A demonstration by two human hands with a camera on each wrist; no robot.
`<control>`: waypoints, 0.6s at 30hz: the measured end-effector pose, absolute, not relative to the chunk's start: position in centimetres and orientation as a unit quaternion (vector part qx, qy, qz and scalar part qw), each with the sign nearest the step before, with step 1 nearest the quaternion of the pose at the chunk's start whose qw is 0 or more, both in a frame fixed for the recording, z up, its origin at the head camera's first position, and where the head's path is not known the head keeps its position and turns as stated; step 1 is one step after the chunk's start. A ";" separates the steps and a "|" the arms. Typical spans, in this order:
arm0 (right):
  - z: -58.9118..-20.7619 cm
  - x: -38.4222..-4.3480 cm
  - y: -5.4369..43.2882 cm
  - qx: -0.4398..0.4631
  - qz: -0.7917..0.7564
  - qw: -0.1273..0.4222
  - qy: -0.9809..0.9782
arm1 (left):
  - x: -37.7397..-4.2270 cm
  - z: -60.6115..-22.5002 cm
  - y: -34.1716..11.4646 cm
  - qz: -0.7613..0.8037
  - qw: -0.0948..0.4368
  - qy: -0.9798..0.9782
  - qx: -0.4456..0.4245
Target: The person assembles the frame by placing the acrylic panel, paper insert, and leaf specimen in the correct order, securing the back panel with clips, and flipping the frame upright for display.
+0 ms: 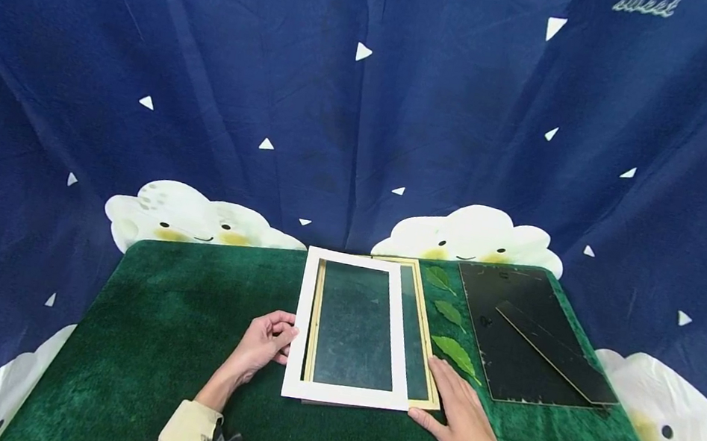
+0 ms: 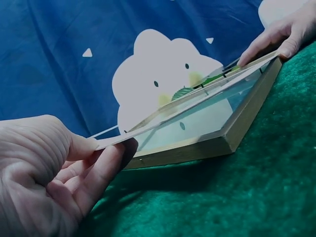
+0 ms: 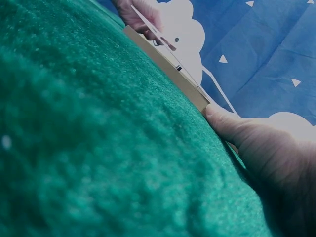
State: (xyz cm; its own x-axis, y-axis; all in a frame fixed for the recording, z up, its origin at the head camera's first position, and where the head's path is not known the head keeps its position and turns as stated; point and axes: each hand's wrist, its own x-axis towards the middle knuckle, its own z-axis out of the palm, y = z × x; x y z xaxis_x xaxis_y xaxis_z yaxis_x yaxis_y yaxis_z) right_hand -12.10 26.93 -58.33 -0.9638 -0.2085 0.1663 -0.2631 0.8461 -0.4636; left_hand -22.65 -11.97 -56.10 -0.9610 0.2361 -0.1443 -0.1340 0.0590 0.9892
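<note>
A white mat board (image 1: 404,333) with a rectangular opening lies slanted over a pale wooden picture frame (image 1: 425,313), offset to the left. My left hand (image 1: 264,344) pinches the mat's left edge between thumb and fingers, holding that side raised above the frame, as the left wrist view shows. The mat's other end comes down near the frame's right near corner. There my right hand (image 1: 458,416) rests against the frame, fingers straight along its right side and thumb (image 3: 219,116) at the near corner. Through the mat's opening, a glassy pane (image 1: 355,326) shows inside the frame.
Three green leaves lie in a column right of the frame, the largest leaf (image 1: 456,355) nearest me. Farther right is a black backing board (image 1: 478,298) with its stand leg (image 1: 552,350). Green plush cloth (image 1: 177,316) covers the table; a blue curtain (image 1: 317,95) hangs behind.
</note>
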 end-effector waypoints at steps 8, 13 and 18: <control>-58.2 -11.9 27.0 0.127 0.252 0.060 -0.958 | -23.4 -55.9 -11.5 0.681 0.121 0.721 0.050; -58.1 -12.0 27.0 0.131 0.252 0.061 -0.957 | -23.6 -56.0 -11.0 0.683 0.109 0.721 0.039; -58.1 -11.9 27.0 0.125 0.257 0.056 -0.957 | -23.5 -56.4 -10.2 0.685 0.105 0.720 0.033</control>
